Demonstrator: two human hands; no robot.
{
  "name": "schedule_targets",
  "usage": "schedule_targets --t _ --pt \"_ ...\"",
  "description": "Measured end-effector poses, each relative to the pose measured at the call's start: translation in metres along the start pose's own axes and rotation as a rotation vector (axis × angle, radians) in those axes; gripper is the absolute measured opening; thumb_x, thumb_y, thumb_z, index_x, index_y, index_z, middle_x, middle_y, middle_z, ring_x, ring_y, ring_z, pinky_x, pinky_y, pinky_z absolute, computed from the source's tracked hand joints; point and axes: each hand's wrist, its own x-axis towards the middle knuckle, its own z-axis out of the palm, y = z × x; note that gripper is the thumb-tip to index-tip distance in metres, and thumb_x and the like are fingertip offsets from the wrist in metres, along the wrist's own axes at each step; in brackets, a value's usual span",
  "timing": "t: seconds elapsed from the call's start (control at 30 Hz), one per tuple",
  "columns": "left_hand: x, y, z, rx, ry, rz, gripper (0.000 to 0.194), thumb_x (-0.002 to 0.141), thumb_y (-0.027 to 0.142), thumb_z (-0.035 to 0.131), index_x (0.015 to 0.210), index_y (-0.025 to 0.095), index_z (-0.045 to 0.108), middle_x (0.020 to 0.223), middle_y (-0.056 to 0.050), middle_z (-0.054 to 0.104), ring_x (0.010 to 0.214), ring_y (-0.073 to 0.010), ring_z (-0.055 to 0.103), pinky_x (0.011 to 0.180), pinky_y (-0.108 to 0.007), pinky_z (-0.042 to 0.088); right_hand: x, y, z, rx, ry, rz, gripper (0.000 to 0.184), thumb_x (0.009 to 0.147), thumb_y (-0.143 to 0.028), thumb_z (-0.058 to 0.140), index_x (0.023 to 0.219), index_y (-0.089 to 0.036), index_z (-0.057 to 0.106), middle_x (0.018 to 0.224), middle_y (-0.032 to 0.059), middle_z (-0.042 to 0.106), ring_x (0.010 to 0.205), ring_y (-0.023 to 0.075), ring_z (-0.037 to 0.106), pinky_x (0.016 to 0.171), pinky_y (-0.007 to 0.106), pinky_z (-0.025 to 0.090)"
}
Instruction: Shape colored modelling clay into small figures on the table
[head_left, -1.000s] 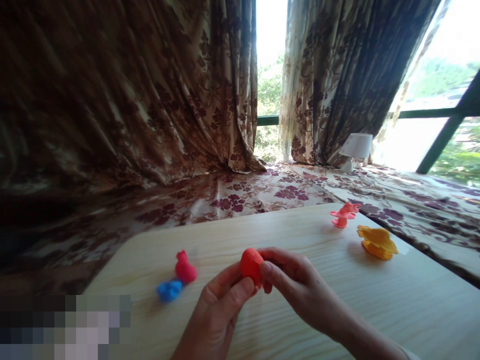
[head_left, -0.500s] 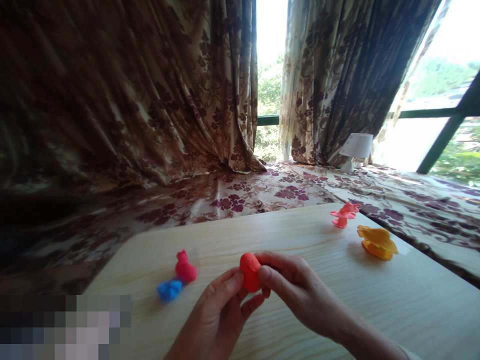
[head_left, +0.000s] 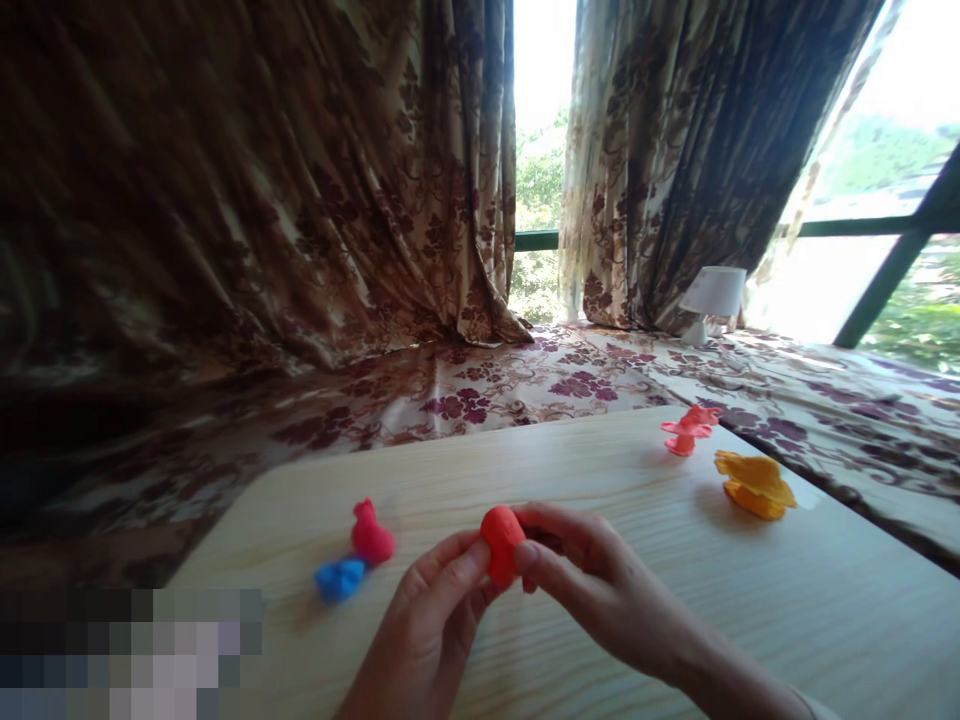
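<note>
A pink clay figure (head_left: 372, 535) touches a blue lump (head_left: 339, 578) near the bench's (head_left: 787, 610) left edge. A coral figure (head_left: 686, 430) and a yellow piece (head_left: 754, 484) sit at its far right corner.

No readable text, label, brand or number shows anywhere.

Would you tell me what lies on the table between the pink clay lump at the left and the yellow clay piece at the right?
In the head view, the red clay ball lies between the pink clay lump and the yellow clay piece, pinched by the left hand and right hand.
</note>
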Motion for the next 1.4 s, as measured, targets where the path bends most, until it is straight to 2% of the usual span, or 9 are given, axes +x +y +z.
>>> schedule_targets --t 0.13,0.27,0.47,0.73,0.9,1.03,1.2,1.33,1.4 --pt "0.0022 -0.0003 -0.0028 -0.174 0.028 -0.115 0.018 0.081 0.022 0.057 0.081 0.017 0.074 0.093 -0.006 0.073 0.093 -0.0205 0.062 0.084 -0.035 0.048 0.0010 -0.0001 0.0011 0.038 -0.002 -0.004 0.023 0.090 -0.034 0.053 0.098 -0.017 0.067 0.087 0.0025 0.064 0.085 0.0156 0.060 0.074 0.024 0.050" --pt "0.0038 -0.0004 -0.0020 -0.243 -0.010 -0.189 0.024 0.085 0.022 0.050 0.088 0.015 0.073 0.099 -0.008 0.072 0.092 -0.0184 0.061 0.080 -0.032 0.048 0.0017 0.0029 -0.0004 0.026 0.010 -0.025 0.019 0.083 -0.034 0.063 0.089 -0.015 0.065 0.086 0.0026 0.061 0.080 0.0147 0.058 0.071 0.025 0.048" --pt "0.0019 -0.0018 0.0002 -0.247 0.011 -0.225 0.024 0.087 0.019 0.049 0.088 0.015 0.073 0.092 -0.007 0.072 0.082 -0.0137 0.062 0.076 -0.028 0.049 0.0041 0.0027 0.0004 0.361 -0.050 0.143 0.029 0.072 -0.038 0.073 0.080 -0.015 0.057 0.075 0.0001 0.061 0.069 0.0121 0.057 0.064 0.024 0.048" --pt "-0.0019 0.0029 0.0018 -0.025 0.028 -0.063 0.016 0.081 0.024 0.061 0.081 0.013 0.073 0.084 -0.006 0.072 0.081 -0.0153 0.063 0.074 -0.025 0.049 0.0059 -0.0014 -0.0015 0.413 -0.007 0.213 0.030 0.064 -0.036 0.079 0.076 -0.013 0.064 0.070 -0.0013 0.062 0.065 0.0107 0.056 0.062 0.022 0.048" --pt "-0.0017 0.0016 0.0034 -0.057 0.067 -0.082 0.014 0.082 0.023 0.061 0.083 0.014 0.072 0.082 -0.005 0.073 0.079 -0.0138 0.064 0.072 -0.024 0.050 0.0058 0.0001 -0.0031 0.369 -0.041 0.230 0.030 0.065 -0.040 0.078 0.072 -0.013 0.066 0.067 -0.0012 0.062 0.063 0.0100 0.054 0.062 0.022 0.046" --pt "-0.0007 0.0011 0.0044 -0.098 0.030 -0.057 0.014 0.082 0.020 0.061 0.082 0.013 0.073 0.083 -0.005 0.074 0.080 -0.0142 0.066 0.076 -0.025 0.051 0.0064 0.0013 -0.0034 0.348 -0.047 0.228 0.034 0.065 -0.046 0.076 0.072 -0.014 0.066 0.066 -0.0015 0.060 0.063 0.0103 0.053 0.063 0.023 0.046" --pt "-0.0007 -0.0001 0.0015 -0.143 -0.010 -0.115 0.019 0.084 0.026 0.058 0.085 0.013 0.073 0.088 -0.008 0.074 0.079 -0.0157 0.067 0.074 -0.026 0.052 0.0065 0.0008 -0.0034 0.349 -0.008 0.217 0.033 0.067 -0.045 0.075 0.070 -0.013 0.066 0.063 -0.0014 0.060 0.060 0.0096 0.052 0.061 0.022 0.044" --pt "-0.0010 -0.0013 0.0001 -0.083 0.011 -0.148 0.020 0.081 0.029 0.062 0.087 0.014 0.072 0.088 -0.008 0.073 0.080 -0.0164 0.065 0.074 -0.029 0.052 0.0061 0.0009 -0.0044 0.334 -0.024 0.217 0.029 0.072 -0.040 0.072 0.070 -0.012 0.066 0.064 -0.0009 0.061 0.060 0.0086 0.049 0.060 0.020 0.041" --pt "-0.0017 -0.0013 0.0002 0.020 0.080 -0.072 0.020 0.081 0.032 0.061 0.087 0.016 0.071 0.087 -0.006 0.072 0.081 -0.0162 0.064 0.076 -0.028 0.051 0.0062 0.0022 -0.0047 0.318 -0.023 0.222 0.029 0.072 -0.040 0.072 0.068 -0.012 0.065 0.065 -0.0002 0.061 0.061 0.0087 0.049 0.060 0.020 0.039"
